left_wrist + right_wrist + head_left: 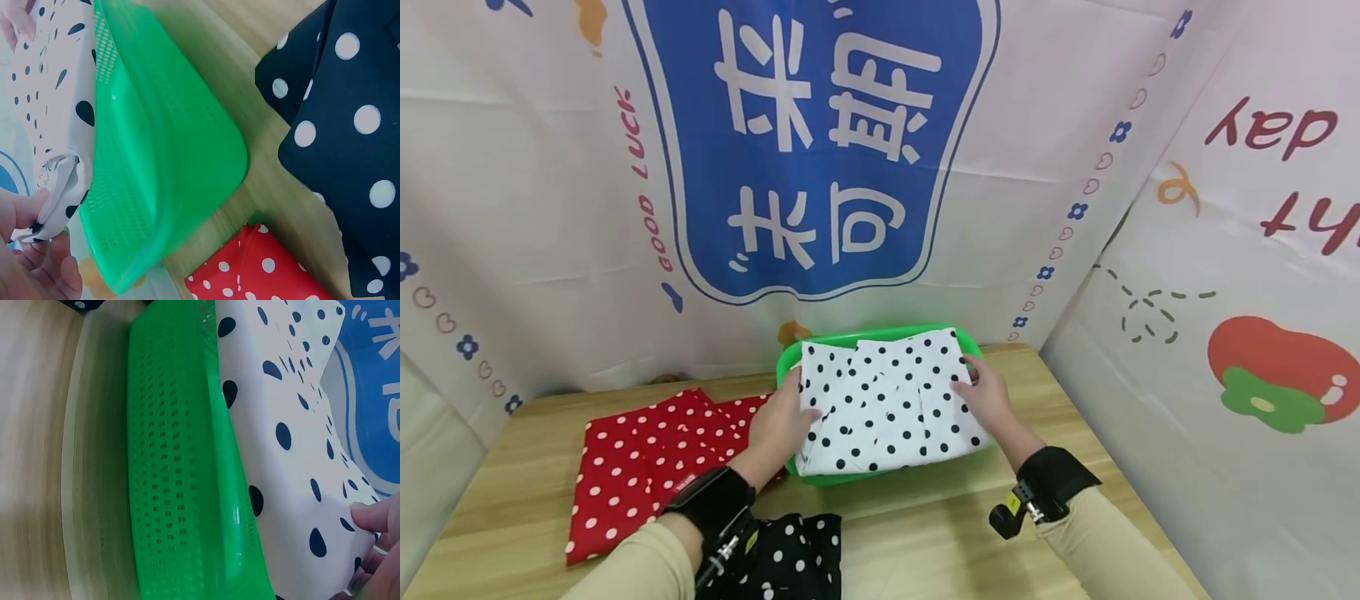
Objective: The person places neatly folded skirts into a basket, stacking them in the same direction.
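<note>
A folded white cloth with black dots (887,404) lies level over the green perforated basket (958,332), hiding most of its inside. My left hand (780,421) pinches the cloth's left edge, thumb on top and fingers beneath, as the left wrist view shows. At the opposite edge my right hand (985,396) grips the same cloth, its thumb (370,517) pressed on the dotted face. In the left wrist view the cloth (62,119) is at the basket's rim, and part of the basket's inner wall (119,181) shows.
Left of the basket, a folded red cloth with white dots (625,475) lies on the wooden table (1037,400). A black cloth with white dots (797,554) lies nearer, partly behind the left wrist. Printed curtains (1022,100) hang behind and to the right.
</note>
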Motion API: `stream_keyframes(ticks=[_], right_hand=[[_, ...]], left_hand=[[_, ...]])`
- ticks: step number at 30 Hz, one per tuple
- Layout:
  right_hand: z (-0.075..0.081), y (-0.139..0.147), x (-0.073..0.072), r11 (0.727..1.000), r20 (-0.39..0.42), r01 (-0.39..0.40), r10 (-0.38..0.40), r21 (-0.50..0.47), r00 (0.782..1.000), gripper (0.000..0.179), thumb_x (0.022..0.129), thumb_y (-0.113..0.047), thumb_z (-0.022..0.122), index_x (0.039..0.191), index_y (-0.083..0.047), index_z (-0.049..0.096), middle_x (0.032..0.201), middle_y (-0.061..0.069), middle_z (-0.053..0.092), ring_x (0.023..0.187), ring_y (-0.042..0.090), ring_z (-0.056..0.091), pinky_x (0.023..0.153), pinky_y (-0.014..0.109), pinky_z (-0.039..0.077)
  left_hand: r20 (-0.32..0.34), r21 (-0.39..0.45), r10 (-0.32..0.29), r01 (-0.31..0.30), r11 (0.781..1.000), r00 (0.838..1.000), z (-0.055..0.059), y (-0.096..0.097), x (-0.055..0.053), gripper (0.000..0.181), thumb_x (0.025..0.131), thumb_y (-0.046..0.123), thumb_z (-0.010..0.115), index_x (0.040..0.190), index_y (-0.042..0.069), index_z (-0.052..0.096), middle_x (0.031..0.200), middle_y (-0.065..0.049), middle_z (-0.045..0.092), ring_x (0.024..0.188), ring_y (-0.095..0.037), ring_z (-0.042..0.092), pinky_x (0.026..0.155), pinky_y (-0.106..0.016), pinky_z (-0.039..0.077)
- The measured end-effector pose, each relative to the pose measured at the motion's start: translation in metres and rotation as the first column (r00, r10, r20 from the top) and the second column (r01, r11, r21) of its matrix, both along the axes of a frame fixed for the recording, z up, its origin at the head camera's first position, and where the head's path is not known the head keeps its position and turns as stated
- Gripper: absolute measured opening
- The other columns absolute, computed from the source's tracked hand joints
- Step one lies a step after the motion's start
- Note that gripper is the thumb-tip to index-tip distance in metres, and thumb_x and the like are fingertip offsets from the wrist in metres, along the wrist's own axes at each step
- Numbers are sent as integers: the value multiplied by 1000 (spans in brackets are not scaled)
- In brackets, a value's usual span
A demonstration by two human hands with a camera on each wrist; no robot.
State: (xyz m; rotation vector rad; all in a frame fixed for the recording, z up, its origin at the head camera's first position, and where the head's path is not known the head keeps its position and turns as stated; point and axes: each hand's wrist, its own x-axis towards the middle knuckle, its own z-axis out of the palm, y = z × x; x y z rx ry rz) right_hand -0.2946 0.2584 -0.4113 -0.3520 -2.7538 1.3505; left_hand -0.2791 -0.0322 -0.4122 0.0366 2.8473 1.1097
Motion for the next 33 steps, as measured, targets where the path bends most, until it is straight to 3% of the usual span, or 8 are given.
stream_keyframes(ticks=[7, 13, 18, 24, 29, 33], right_hand=[[-16, 0, -18, 999, 20, 2, -3, 43, 1000, 57, 92, -5, 62, 145, -1, 40, 116, 20, 55, 97, 28, 57, 83, 38, 52], [-27, -7, -31, 998, 8, -16, 16, 65, 1000, 54, 93, -5, 60, 144, -1, 42, 118, 20, 53, 101, 29, 54, 84, 39, 51], [-38, -12, -38, 999, 8, -2, 2, 52, 1000, 53, 93, -3, 60, 143, 1, 42, 121, 22, 54, 108, 32, 54, 89, 41, 50], [-51, -10, -38, 999, 54, 17, -19, 43, 998, 53, 94, -1, 58, 144, 1, 40, 130, 25, 52, 115, 35, 54, 92, 43, 50], [-60, -9, -40, 998, 66, 18, -22, 65, 998, 53, 94, -2, 57, 145, 0, 39, 134, 27, 49, 120, 37, 52, 97, 46, 46], [-63, -11, -43, 996, 76, 15, -22, 91, 997, 52, 95, -2, 57, 144, 0, 41, 135, 27, 49, 123, 38, 50, 100, 49, 43]], left_hand=[[45, -5, 14, -14, 1000, 999, -11, 2, -16, 76, 91, 13, 68, 152, 6, 23, 131, -21, 54, 95, -31, 62, 77, -43, 56], [45, -9, 30, -29, 1000, 999, -27, -1, -25, 75, 92, 11, 66, 152, 5, 22, 128, -20, 54, 94, -30, 61, 77, -43, 56], [-36, -95, 9, -13, 995, 999, -42, 4, -29, 72, 91, 9, 68, 149, 1, 27, 126, -20, 55, 105, -32, 57, 87, -47, 52], [-136, -205, -57, 28, 978, 989, -52, 14, -26, 67, 87, 8, 72, 143, -4, 37, 119, -23, 59, 107, -36, 57, 94, -49, 47], [-221, -296, -97, 28, 955, 970, -61, 17, -28, 63, 85, 11, 75, 138, -5, 43, 113, -21, 63, 101, -36, 57, 90, -47, 47], [-242, -342, -113, 24, 940, 964, -67, 17, -31, 60, 85, 11, 76, 135, -2, 47, 114, -20, 63, 98, -34, 56, 87, -45, 46]])
